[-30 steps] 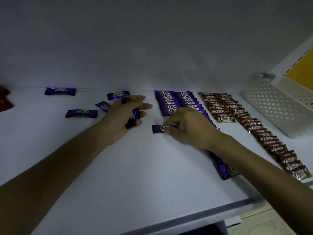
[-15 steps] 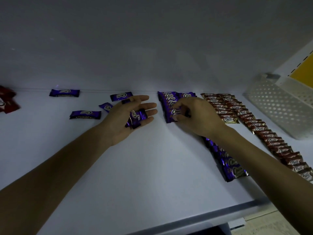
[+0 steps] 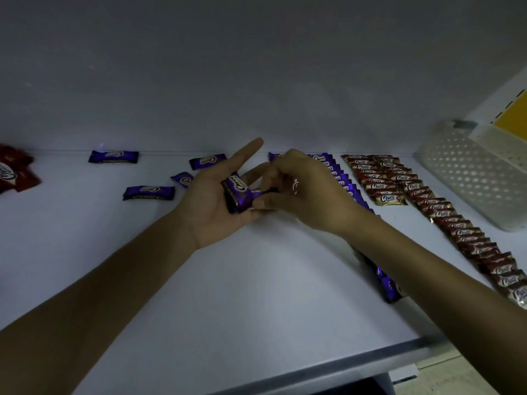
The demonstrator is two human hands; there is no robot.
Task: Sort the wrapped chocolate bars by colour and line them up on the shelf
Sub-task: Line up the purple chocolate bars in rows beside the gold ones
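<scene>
My left hand (image 3: 212,199) lies palm up above the white shelf (image 3: 228,295), fingers straight, with a small stack of purple bars (image 3: 237,192) resting on it. My right hand (image 3: 302,192) reaches across and pinches the end of a purple bar in that stack. Behind my right hand runs a lined-up row of purple bars (image 3: 339,178), whose near end (image 3: 390,289) shows under my forearm. Brown bars (image 3: 380,179) are lined up further right in two rows, the longer row (image 3: 470,240) reaching the front. Several loose purple bars (image 3: 148,193) lie at the left.
Red-wrapped bars (image 3: 14,172) lie at the far left edge. A white perforated basket (image 3: 473,178) stands at the back right, beside a yellow label (image 3: 513,115). The shelf's front lip (image 3: 313,363) runs along the bottom.
My right hand set a purple bar at the row, then came back left to the stack. My left hand opened from a grip to a flat palm and rose slightly.
</scene>
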